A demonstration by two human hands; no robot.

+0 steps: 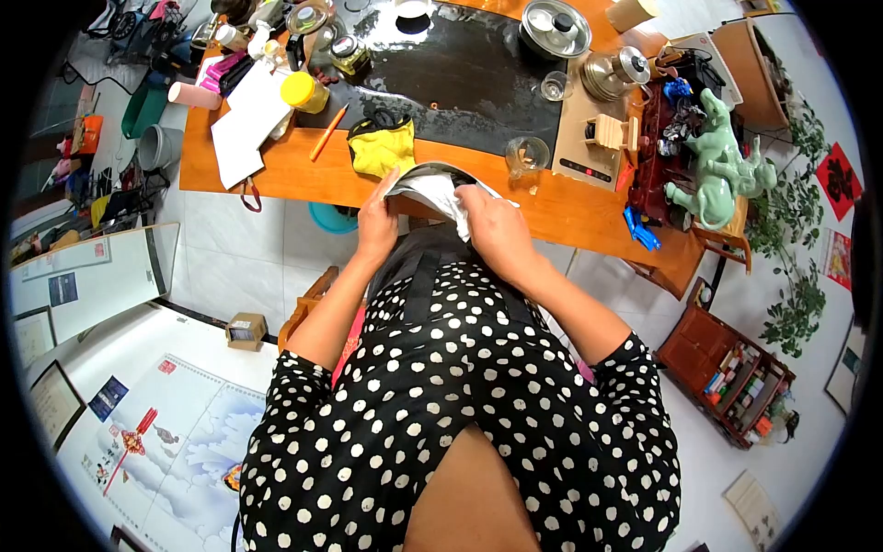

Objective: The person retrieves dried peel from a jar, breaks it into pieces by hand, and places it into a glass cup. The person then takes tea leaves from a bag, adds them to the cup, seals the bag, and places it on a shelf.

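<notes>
In front of my lap, at the table's near edge, I hold a white cloth item with a curved grey rim; its exact kind is not clear. My left hand is closed on the rim's left end. My right hand is closed on a fold of the white fabric at the right side. Just beyond my left hand, a yellow cloth pouch with black trim lies on the table. To the right of the item stands a clear glass.
The wooden table bears a dark wet tray, an orange pen, a yellow-lidded jar and white papers. At right are a metal kettle and a green animal figurine. A blue basin sits below.
</notes>
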